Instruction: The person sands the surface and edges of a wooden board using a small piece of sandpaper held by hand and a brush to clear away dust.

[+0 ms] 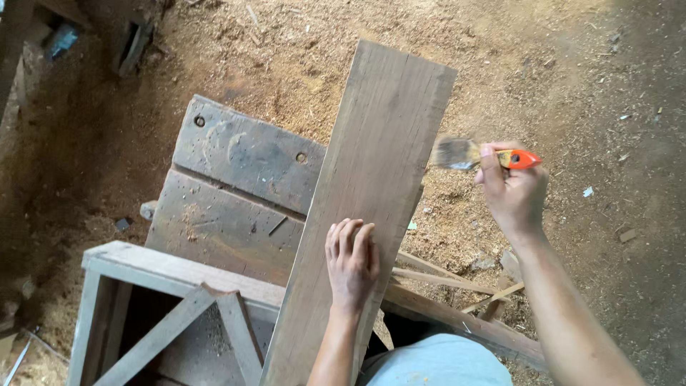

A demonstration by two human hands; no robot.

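A long brown wooden plank [364,179] lies slanted across a grey wooden bench [236,179], running from bottom centre to upper right. My left hand [351,261] rests flat on the plank's lower part, fingers together. My right hand [511,189] is off the plank's right edge and grips a paintbrush [475,155] with an orange handle. The brush's bristles are blurred and point left, close to the plank's right edge.
The ground [586,86] is covered in sawdust and wood chips. A grey wooden frame with a diagonal brace [171,300] stands at the lower left. Thin wood strips [457,282] lie under the plank at the right. Dark scrap objects [132,43] sit at the top left.
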